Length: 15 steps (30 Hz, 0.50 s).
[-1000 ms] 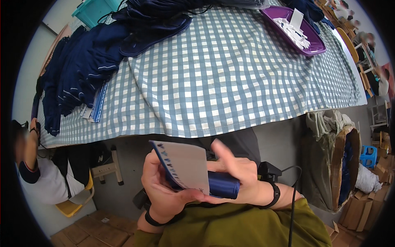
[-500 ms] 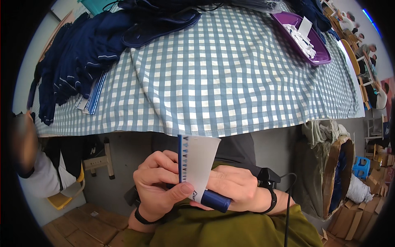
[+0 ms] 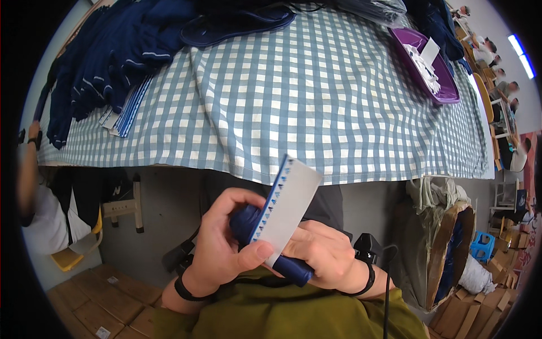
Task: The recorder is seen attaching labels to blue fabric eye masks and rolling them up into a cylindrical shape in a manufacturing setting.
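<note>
A rolled navy fabric bundle [image 3: 294, 271] lies across my hands above my lap. My left hand [image 3: 217, 246] is curled around its left end, the thumb pressing on a white paper band [image 3: 293, 198] with a blue edge and a row of small blue marks. One end of the band lies against the bundle; the other sticks up toward the table. My right hand [image 3: 324, 254] grips the right part of the bundle, its fingertips partly hidden behind the band.
A checked tablecloth [image 3: 271, 113] covers the table ahead. Navy garment-like fabric [image 3: 107, 62] with pale trim is heaped at left, striped strips [image 3: 132, 107] beneath it. A purple tray [image 3: 449, 90] holds white slips. A fabric-draped carton [image 3: 451, 254] stands at right; someone's arm [image 3: 28, 175] shows far left.
The paper band has tilted to the right and risen a little. My left fingers have opened around the bundle's left end, which now shows. The view has shifted slightly.
</note>
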Tool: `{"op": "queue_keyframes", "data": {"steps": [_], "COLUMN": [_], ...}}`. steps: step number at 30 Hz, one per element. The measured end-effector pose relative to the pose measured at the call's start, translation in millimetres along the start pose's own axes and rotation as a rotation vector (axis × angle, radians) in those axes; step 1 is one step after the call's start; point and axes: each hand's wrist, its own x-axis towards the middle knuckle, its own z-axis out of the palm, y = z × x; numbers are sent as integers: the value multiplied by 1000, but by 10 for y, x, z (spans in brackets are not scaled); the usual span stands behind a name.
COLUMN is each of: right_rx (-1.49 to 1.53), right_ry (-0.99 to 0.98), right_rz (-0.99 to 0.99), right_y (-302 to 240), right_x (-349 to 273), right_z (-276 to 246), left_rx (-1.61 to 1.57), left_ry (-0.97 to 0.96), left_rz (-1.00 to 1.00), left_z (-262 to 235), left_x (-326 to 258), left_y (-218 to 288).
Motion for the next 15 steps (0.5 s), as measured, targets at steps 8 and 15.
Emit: {"op": "queue_keyframes", "data": {"steps": [8,15], "right_rx": [67,80], "right_ry": [-35,-63], "right_rz": [143,228], "right_y": [-35,-7], "right_x": [-27,8], "right_z": [16,63], "left_rx": [215,172], "left_ry": [-24,154], "left_rz": [196,209], "left_z": [-70,-67], "left_x": [-1,-65], "left_y": [-73,-86]}}
